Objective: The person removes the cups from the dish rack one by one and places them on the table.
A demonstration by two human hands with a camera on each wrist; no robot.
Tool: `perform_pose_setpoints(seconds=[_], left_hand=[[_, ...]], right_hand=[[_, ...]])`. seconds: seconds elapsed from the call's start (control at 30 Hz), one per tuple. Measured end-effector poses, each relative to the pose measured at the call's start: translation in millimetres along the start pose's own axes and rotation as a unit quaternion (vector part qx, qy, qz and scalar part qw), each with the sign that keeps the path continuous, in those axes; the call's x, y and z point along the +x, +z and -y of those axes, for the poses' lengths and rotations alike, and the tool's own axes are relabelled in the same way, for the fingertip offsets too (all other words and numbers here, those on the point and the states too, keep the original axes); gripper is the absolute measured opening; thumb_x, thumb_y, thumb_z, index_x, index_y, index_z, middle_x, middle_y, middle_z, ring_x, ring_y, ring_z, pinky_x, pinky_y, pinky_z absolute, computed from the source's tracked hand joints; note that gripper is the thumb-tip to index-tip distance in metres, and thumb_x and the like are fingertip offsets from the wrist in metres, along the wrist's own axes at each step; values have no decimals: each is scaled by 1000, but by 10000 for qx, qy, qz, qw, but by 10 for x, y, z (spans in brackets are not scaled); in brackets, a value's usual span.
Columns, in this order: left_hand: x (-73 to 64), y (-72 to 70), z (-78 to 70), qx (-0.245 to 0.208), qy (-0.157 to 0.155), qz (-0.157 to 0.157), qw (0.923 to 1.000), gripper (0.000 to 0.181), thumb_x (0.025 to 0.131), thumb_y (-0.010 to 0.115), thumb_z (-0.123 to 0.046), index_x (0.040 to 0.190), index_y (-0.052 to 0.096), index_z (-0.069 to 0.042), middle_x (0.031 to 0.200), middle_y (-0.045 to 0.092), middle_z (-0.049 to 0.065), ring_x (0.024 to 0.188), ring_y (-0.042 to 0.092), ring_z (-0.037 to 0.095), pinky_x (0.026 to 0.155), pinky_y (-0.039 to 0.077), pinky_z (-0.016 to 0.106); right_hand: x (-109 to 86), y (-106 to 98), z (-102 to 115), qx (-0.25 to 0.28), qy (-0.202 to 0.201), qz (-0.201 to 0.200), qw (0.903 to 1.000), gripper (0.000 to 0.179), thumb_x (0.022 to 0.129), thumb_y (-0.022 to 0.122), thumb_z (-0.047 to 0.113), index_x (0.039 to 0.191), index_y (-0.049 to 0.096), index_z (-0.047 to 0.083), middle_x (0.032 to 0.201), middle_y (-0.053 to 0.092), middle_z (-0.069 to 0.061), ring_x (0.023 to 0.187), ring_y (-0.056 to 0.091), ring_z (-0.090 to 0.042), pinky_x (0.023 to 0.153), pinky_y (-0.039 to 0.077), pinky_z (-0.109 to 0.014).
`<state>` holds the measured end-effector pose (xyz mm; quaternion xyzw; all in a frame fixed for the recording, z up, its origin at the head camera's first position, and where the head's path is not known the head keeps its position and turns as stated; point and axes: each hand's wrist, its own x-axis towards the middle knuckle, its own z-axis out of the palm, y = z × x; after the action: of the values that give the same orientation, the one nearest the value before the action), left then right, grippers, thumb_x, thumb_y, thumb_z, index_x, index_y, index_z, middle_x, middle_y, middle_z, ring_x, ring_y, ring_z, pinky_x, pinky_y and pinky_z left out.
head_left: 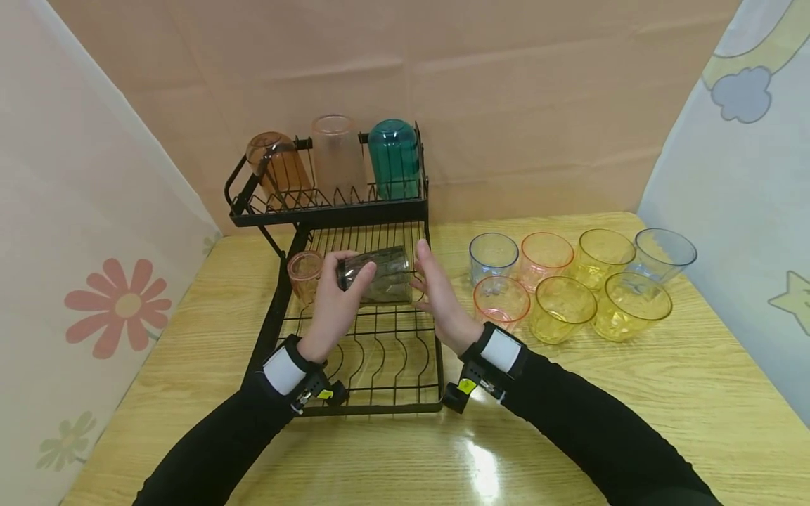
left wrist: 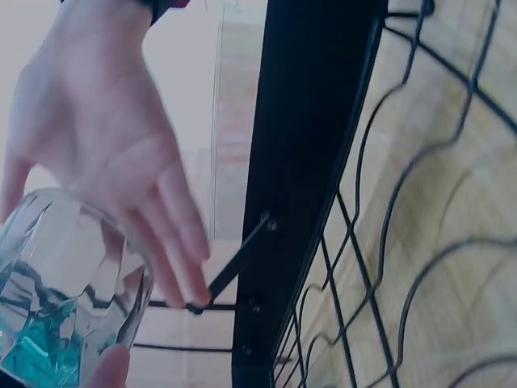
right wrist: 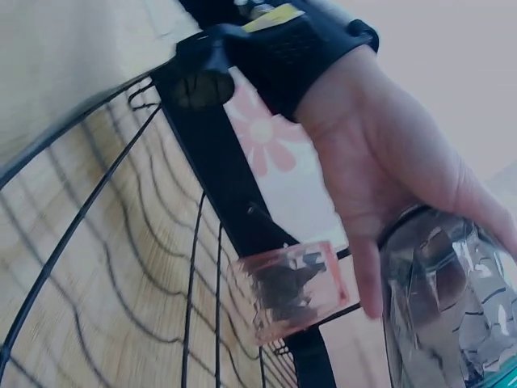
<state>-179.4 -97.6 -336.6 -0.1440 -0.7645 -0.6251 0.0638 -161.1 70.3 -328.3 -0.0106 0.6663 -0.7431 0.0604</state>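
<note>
Smoky grey glass (head_left: pixel 384 276) lies sideways between the two hands in the head view, over the lower tier of the black rack (head_left: pixel 380 410), its long axis running roughly left to right. The left hand (head_left: pixel 332 302) is the nearer one, gripping the glass around its left end with the thumb on the near side; the right hand (head_left: pixel 446 302) stands just beside the right end, fingers spread toward it, and whether they touch is hard to tell. A small pink glass (head_left: pixel 305 273) sits left of the left hand; on the far upper tier stand a brown glass (head_left: pixel 278 165), a pale pink glass (head_left: pixel 339 158) and a teal glass (head_left: pixel 394 158). Seven tinted glasses (head_left: pixel 563 309) stand on the table (head_left: pixel 683 393) to the right. From the left wrist, the right hand's palm faces the glass, its fingers reaching past one end, loosely extended rather than clamped, with teal showing through the wall. From the right wrist, the left hand wraps the glass, and the small pink glass rests beyond in the rack.
</note>
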Motion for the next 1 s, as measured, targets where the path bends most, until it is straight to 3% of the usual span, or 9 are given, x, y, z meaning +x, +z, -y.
perform_pose_setpoints(seconds=[0.1, 0.2, 0.33, 0.5, 0.83, 1.0], left_hand=[[-46, 51, -32, -206, 76, -145, 9997, 45, 89, 54, -36, 120, 38, -9, 102, 43, 11, 79, 46, 23, 64, 39, 31], [-102, 94, -171, -376, 7, -224, 9990, 41, 91, 53, -28, 120, 36, -5, 102, 42, 11, 80, 43, 23, 65, 37, 31], [-154, 154, -334, -559, -12, -270, 9981, 43, 92, 52, -23, 122, 32, 1, 109, 42, 13, 93, 46, 23, 73, 41, 31], [-164, 206, -374, -684, -41, -295, 9972, 47, 92, 52, -24, 124, 30, 2, 116, 42, 16, 104, 47, 25, 80, 43, 35], [-161, 264, -404, -697, 78, -358, 9969, 46, 91, 53, -22, 123, 30, 1, 115, 40, 17, 101, 47, 26, 77, 45, 35], [-140, 263, -374, -724, 96, -281, 9969, 45, 90, 54, -20, 123, 30, 0, 117, 39, 16, 102, 47, 26, 77, 46, 36]], right_hand=[[5, 43, 40, 196, 116, -204, 9995, 78, 85, 27, 70, 146, 10, 24, 146, 18, -15, 129, 24, -37, 96, 25, -56], [8, 82, 71, 309, 207, -366, 9986, 81, 81, 30, 74, 145, 16, 26, 142, 25, -12, 127, 28, -35, 94, 28, -53], [-5, 132, 89, 545, 237, -444, 9972, 76, 80, 34, 74, 136, 35, 22, 130, 40, -9, 119, 38, -29, 90, 33, -52], [-6, 199, 101, 888, 150, -546, 9944, 68, 81, 41, 69, 127, 44, 18, 122, 46, -11, 113, 43, -26, 86, 38, -49], [11, 287, 88, 1453, -100, -1342, 9802, 57, 81, 55, 56, 112, 55, 8, 104, 54, -11, 92, 54, -21, 73, 46, -35], [-4, 292, 79, 1484, -99, -1482, 9777, 56, 81, 55, 56, 110, 55, 8, 104, 54, -11, 88, 54, -19, 71, 46, -33]])
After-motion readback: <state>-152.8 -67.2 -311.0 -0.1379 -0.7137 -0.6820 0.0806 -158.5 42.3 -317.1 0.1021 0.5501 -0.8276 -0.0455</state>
